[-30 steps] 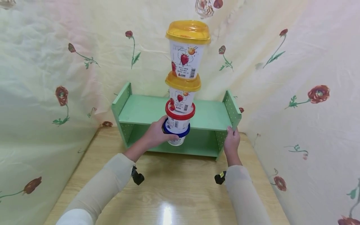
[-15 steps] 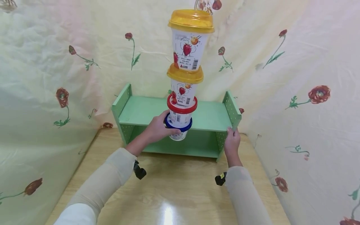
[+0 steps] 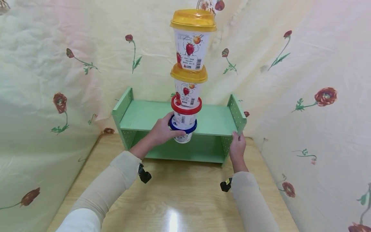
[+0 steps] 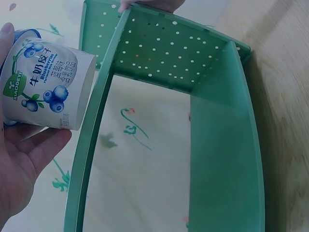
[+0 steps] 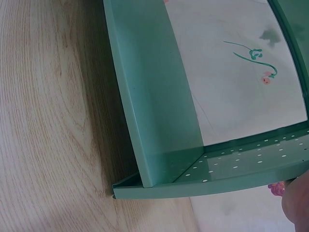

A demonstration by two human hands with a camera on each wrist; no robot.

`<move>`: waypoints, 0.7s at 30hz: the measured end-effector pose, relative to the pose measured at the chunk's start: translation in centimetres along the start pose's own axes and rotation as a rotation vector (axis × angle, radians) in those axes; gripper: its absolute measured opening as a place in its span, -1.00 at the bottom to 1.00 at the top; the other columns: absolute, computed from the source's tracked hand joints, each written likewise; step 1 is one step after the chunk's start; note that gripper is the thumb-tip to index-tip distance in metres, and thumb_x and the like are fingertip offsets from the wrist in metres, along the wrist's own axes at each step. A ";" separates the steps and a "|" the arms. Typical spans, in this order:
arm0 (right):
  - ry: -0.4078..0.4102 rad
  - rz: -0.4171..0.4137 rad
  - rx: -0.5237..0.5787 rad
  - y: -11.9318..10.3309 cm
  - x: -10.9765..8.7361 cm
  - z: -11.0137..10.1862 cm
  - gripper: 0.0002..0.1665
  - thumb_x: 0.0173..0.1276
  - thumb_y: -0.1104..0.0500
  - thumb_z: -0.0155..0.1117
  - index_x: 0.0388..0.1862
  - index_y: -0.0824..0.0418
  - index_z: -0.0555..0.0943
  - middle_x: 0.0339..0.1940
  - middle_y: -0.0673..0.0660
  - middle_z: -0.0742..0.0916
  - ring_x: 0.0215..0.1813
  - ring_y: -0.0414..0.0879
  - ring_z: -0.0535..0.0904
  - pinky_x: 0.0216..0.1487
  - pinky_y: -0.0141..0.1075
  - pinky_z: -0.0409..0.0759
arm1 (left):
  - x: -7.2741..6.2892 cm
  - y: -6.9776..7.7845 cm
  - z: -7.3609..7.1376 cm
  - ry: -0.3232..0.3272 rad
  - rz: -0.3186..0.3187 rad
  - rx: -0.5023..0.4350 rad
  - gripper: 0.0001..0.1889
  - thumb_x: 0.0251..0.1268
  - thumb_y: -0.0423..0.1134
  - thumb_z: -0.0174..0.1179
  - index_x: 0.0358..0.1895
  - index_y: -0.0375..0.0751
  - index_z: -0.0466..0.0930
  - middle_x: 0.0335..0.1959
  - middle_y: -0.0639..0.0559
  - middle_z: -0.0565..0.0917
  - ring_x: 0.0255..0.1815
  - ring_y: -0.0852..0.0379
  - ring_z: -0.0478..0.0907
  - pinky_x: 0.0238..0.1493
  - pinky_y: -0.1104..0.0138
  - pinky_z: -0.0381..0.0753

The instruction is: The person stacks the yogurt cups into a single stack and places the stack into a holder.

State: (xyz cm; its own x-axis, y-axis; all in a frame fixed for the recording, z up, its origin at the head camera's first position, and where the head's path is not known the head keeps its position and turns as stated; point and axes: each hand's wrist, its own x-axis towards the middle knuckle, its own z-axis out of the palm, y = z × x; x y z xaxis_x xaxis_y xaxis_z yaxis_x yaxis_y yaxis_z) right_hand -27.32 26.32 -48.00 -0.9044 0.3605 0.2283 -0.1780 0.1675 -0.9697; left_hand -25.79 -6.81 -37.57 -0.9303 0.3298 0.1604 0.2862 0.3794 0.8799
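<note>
While the right hand [image 3: 237, 145] grips the front edge of the green shelf's [image 3: 150, 116] right side panel, the left hand [image 3: 160, 132] curls round the blueberry yogurt cup [image 4: 46, 84] at the bottom of a tower of four lidded cups [image 3: 188, 77]. The tower is held upright in front of the shelf's top board, above the wooden bench [image 3: 179, 196].

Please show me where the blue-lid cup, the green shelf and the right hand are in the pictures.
blue-lid cup [image 4: 48, 84]: left wrist view, on its printed side wall.
green shelf [image 3: 145, 114]: head view, on its bare top board.
right hand [image 3: 237, 146]: head view, on the back of the hand.
</note>
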 end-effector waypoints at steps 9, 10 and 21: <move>0.027 -0.039 0.003 0.4 0.1 0.0 -0.41 0.66 -0.01 -0.13 0.55 0.18 0.30 0.53 0.13 0.41 0.55 -0.03 0.22 0.57 -0.09 0.14 | 0.8 -0.6 -0.1 0.004 0.033 -0.001 -0.01 0.04 0.19 0.51 0.52 0.05 0.18 0.34 0.02 0.50 0.30 -0.03 0.47 0.21 -0.08 0.58; 0.026 -0.037 0.002 0.4 0.1 0.0 -0.41 0.66 -0.01 -0.13 0.55 0.17 0.30 0.53 0.13 0.41 0.55 -0.03 0.21 0.57 -0.09 0.13 | 0.9 -0.6 -0.1 0.004 0.036 -0.002 -0.01 0.04 0.19 0.51 0.52 0.04 0.18 0.34 0.02 0.50 0.31 -0.03 0.47 0.22 -0.08 0.58; 0.010 -0.037 0.001 0.2 0.1 -0.1 -0.41 0.67 0.00 -0.14 0.58 0.12 0.26 0.55 0.08 0.39 0.56 -0.06 0.20 0.57 -0.11 0.14 | 1.9 -0.6 -0.3 0.008 0.028 0.019 0.03 0.02 0.25 0.49 0.54 0.05 0.16 0.36 0.02 0.49 0.31 -0.02 0.47 0.22 -0.05 0.58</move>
State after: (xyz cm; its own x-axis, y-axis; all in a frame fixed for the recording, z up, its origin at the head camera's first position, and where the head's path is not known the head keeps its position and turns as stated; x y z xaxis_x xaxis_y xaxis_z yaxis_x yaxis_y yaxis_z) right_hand -27.41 26.44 -48.17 -0.8932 0.3634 0.2649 -0.2115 0.1804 -0.9606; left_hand -27.79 -6.68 -37.63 -0.9236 0.3334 0.1891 0.3169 0.3867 0.8661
